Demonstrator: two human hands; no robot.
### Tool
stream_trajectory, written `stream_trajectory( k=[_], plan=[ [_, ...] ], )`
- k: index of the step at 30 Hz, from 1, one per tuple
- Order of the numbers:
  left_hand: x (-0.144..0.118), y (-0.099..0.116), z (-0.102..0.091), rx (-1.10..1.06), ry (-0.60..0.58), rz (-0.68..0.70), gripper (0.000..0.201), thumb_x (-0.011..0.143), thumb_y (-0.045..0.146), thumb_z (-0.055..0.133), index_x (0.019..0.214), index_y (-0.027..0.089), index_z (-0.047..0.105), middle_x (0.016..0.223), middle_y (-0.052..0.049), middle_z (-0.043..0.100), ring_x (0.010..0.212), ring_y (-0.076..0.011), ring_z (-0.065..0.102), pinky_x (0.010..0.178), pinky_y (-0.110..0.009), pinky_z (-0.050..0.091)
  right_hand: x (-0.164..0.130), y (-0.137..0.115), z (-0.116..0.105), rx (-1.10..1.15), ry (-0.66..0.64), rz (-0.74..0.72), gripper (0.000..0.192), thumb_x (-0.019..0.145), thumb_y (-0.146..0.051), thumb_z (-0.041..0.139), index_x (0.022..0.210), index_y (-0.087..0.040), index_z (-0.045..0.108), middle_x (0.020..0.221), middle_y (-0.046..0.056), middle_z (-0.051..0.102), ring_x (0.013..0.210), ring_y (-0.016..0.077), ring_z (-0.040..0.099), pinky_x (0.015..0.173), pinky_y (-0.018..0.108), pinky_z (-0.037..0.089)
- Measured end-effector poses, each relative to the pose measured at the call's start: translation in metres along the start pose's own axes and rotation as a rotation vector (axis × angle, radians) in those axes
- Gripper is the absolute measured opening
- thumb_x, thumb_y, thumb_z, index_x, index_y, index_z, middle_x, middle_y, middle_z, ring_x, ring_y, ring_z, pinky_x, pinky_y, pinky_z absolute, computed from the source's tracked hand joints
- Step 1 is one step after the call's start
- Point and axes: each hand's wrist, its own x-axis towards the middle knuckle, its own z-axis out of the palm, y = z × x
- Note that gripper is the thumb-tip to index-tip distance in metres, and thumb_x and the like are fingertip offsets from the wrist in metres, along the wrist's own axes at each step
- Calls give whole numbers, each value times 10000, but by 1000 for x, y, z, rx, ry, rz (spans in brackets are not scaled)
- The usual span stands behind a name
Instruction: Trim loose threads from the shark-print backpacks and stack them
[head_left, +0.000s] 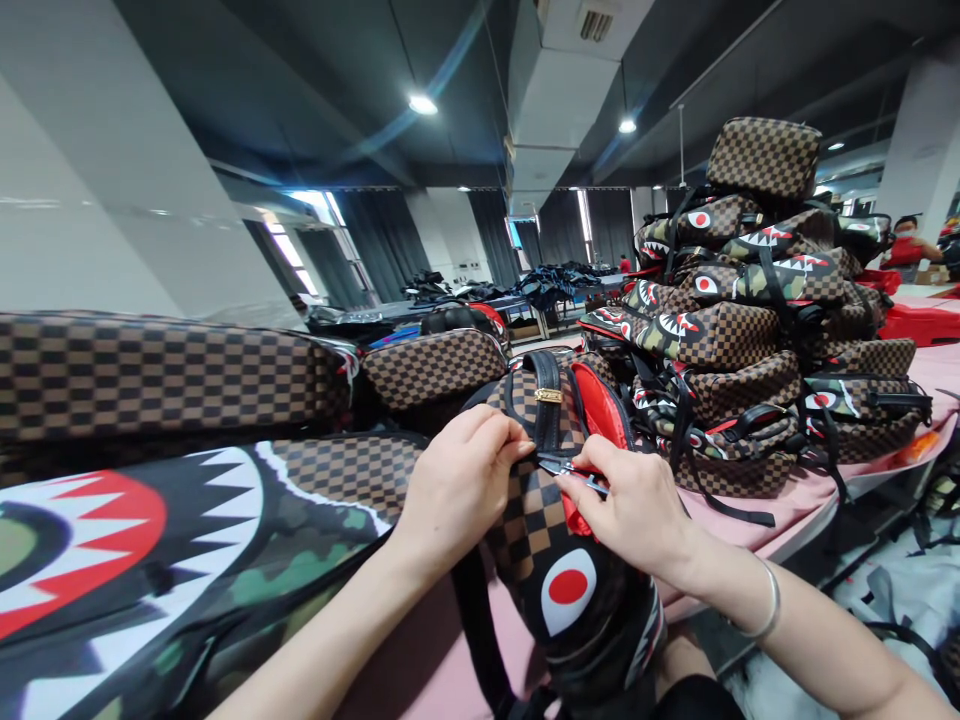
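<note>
A brown-and-black checkered backpack [529, 515] with a red-and-white eye print stands in front of me, its red lining showing at an opening on the right. A black handle [546, 385] with a gold metal plate is at its top. Just below that handle, my left hand [469, 475] pinches at the bag; whatever sits between the fingertips is too small to make out. Small metal thread snips [556, 466] are gripped in my right hand [634, 505], blades pointing left toward the left fingertips.
A tall pile of similar backpacks [720, 340] stands on the pink-covered table [724, 508] at right. Large checkered bags [161, 375] with shark-mouth prints lie close on the left. Another person [909, 245] is at the far right.
</note>
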Motion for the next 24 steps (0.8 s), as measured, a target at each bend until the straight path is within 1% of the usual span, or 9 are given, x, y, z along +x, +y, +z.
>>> stream_trajectory(
  k=[6,9,12,13,15,16,18,21,24],
  plan=[
    [-1,4,-9,-207,50,-97,178,841,256,432,690,189,499,705,-10,519,666,-144,490,616,-262,394,0,6,-2,219,74,68,124,827,-306,543,774,-198,573,730,-18,671,605,115,620,579,194,422],
    [-8,8,-22,-597,167,-145,315,854,342,465,579,190,473,613,4,473,596,-135,446,550,-271,360,-1,11,-5,294,179,135,173,812,-349,560,766,-182,566,699,-11,646,623,120,610,595,202,427],
    [-18,8,-33,-1016,191,-66,548,861,484,425,409,177,387,460,10,357,513,-125,390,504,-283,339,-3,17,-8,377,191,159,192,822,-361,547,780,-174,553,701,-6,626,638,117,602,600,202,427],
    [-22,8,-36,-1071,194,-61,527,842,477,474,414,171,437,461,9,377,518,-122,405,516,-280,357,-3,19,-9,411,183,167,197,831,-365,535,789,-173,547,697,-7,620,635,114,599,601,201,428],
    [-33,7,-38,-1099,228,-152,191,756,378,644,677,204,646,654,-4,554,608,-124,488,584,-269,421,-4,23,-11,467,172,184,205,843,-373,521,800,-174,532,659,-18,600,608,107,587,593,200,428],
    [-40,7,-37,-1105,262,-234,191,706,315,705,882,256,662,826,-11,604,674,-127,524,619,-264,448,-5,24,-11,493,171,189,207,845,-379,520,803,-176,525,631,-27,585,585,102,575,581,198,425],
    [-61,6,-29,-1080,289,-440,450,683,301,721,1109,311,578,1044,-22,586,731,-125,551,644,-248,477,-7,27,-13,560,164,184,209,848,-388,519,814,-182,514,585,-46,552,531,90,540,540,191,412],
    [-104,10,-4,-933,224,-691,264,786,370,594,985,198,610,831,-29,620,634,-112,554,630,-236,488,-16,32,-13,649,154,192,214,860,-403,502,855,-189,517,563,-57,523,485,79,487,482,184,382],
    [-148,20,31,-836,36,-836,263,792,415,543,900,180,589,765,-35,631,707,-179,612,684,-310,519,-30,41,-10,663,154,247,251,859,-425,501,938,-191,539,581,-47,518,484,82,463,452,188,362]
  ],
)
